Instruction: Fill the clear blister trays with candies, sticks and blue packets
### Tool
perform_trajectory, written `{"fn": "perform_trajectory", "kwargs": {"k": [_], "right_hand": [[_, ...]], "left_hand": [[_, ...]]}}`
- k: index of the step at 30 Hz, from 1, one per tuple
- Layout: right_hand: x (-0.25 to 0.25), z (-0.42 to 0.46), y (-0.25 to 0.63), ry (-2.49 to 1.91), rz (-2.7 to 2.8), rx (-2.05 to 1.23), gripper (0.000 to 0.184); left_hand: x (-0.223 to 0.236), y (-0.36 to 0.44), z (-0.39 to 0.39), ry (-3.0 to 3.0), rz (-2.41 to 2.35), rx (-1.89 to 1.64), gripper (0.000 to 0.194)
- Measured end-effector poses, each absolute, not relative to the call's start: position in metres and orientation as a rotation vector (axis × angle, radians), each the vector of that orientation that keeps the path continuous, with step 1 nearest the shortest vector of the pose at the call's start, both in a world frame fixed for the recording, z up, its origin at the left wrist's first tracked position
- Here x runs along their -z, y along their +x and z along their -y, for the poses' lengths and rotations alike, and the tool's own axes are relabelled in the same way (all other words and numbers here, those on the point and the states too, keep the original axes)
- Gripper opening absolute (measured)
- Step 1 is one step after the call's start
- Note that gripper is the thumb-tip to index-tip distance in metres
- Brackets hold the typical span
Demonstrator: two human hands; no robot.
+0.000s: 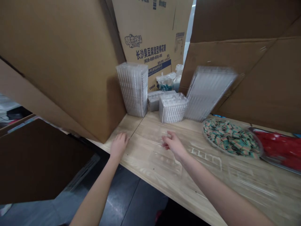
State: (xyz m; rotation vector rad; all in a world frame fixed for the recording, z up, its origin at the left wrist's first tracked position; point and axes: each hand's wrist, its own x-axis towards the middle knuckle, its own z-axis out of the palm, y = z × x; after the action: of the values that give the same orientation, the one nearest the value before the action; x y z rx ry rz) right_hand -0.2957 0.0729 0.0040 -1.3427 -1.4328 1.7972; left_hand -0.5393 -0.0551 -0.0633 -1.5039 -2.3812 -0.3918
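Left hand: the left hand (119, 144) is palm down close to the near edge of the tabletop (138, 153), toward its left end, fingers loosely curled and close together; a grip cannot be told.
Right hand: the right hand (172, 142) is farther in from that edge, fingers bent and a little apart; blur hides whether they pinch anything.
Clear trays: one clear tray (164, 161) lies just beside the right hand, on its near-edge side; a second tray (204, 154) lies to the right, and more see-through plastic spreads toward the tabletop's right end.
Stacks: toward the far edge, a tall stack (134, 91) at left, a short stack (173, 108) in the middle and a slanted stack (208, 94) at right.
Bowl: the round bowl (213, 148), nearer the far edge at right, holds small green-and-pink packets (231, 138).
Red items: red items (279, 144) lie just right of the bowl.
Cartons: a brown carton (70, 62) at the left end, a printed carton (150, 31) beyond the stacks.
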Motion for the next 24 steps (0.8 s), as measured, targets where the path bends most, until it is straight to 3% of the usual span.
{"fn": "perform_trajectory", "kwargs": {"k": [4,7,10,15,20,24], "right_hand": [[0.006,-0.056,-0.332,-1.418,1.589,-1.862,0.066],[0.016,-0.046,-0.35,-1.436,1.667,-1.806,0.073],[0.02,-0.039,-0.347,-1.388,1.959,-1.541,0.076],[0.002,-0.02,-0.307,-1.025,2.231,-1.157,0.058],[-0.015,-0.002,-0.246,-0.749,2.208,-1.094,0.049],[0.0,0.002,-0.182,-0.827,2.233,-0.91,0.043]], "left_hand": [[0.036,-0.557,0.041,-1.225,2.362,0.453,0.043],[0.02,-0.567,0.034,-1.168,2.348,0.305,0.045],[0.018,-0.57,0.031,-1.328,2.209,0.123,0.049],[0.035,-0.575,0.031,-1.587,2.07,0.004,0.052],[0.027,-0.565,0.029,-1.515,1.986,0.293,0.057],[-0.023,-0.512,0.012,-1.425,1.779,0.843,0.058]]}}
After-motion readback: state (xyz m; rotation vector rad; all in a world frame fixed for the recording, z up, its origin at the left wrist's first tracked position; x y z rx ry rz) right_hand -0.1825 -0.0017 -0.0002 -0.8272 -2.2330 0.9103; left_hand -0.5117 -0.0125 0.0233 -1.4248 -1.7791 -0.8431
